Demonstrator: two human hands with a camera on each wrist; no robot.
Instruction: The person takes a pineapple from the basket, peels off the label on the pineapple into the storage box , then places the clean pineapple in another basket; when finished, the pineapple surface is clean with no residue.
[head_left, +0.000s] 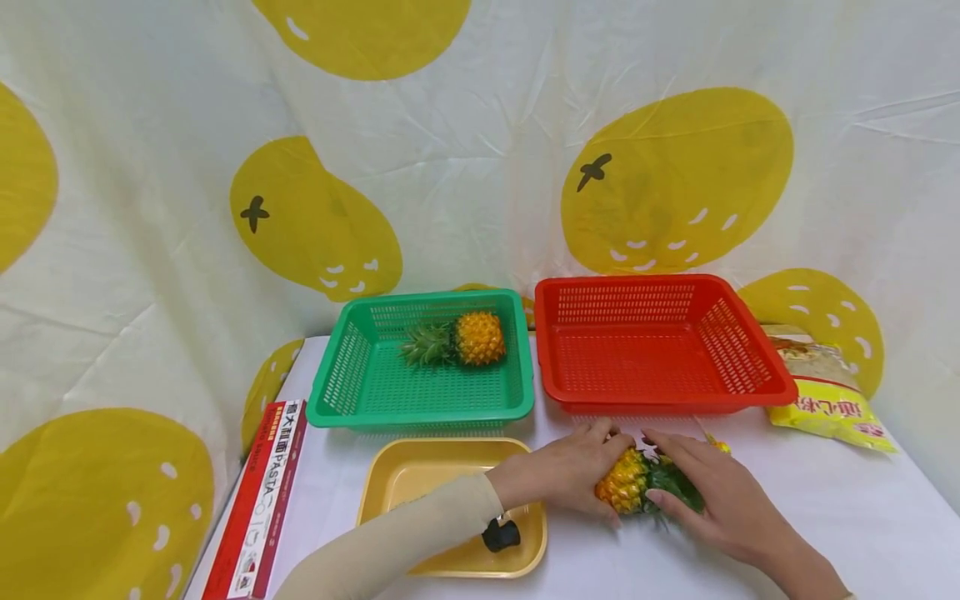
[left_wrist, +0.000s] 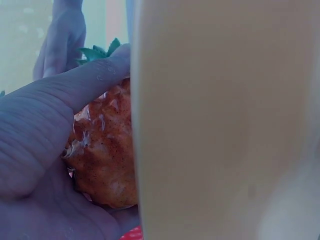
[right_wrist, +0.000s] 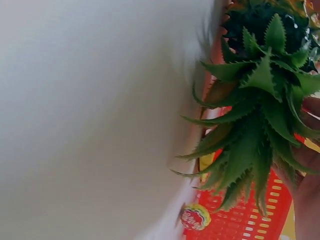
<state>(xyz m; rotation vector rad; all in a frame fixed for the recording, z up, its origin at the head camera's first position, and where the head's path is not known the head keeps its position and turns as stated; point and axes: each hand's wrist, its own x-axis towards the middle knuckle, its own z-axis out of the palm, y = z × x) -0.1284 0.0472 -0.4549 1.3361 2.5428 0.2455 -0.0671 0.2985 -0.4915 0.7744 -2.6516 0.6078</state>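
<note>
My left hand [head_left: 573,471] grips the yellow-orange body of a small pineapple [head_left: 622,483], which lies on its side over the white table. In the left wrist view the thumb crosses the top of the pineapple [left_wrist: 105,150] and the palm lies beneath it. The green crown [right_wrist: 260,110] points right, toward my right hand [head_left: 712,492]. That hand is spread beside the crown, its fingers nearly straight and its thumb apart, overlapping the leaves in the head view. Another pineapple [head_left: 480,339] lies in the green basket [head_left: 420,417], crown to the left.
A red basket [head_left: 667,406] stands behind the hands, with a yellow pasta bag [head_left: 832,408] right of it. Under my left forearm sits a tan tray [head_left: 450,446]. A long pasta box [head_left: 258,500] lies at left. A small round red-and-yellow wrapped item [right_wrist: 195,217] is beyond my right hand.
</note>
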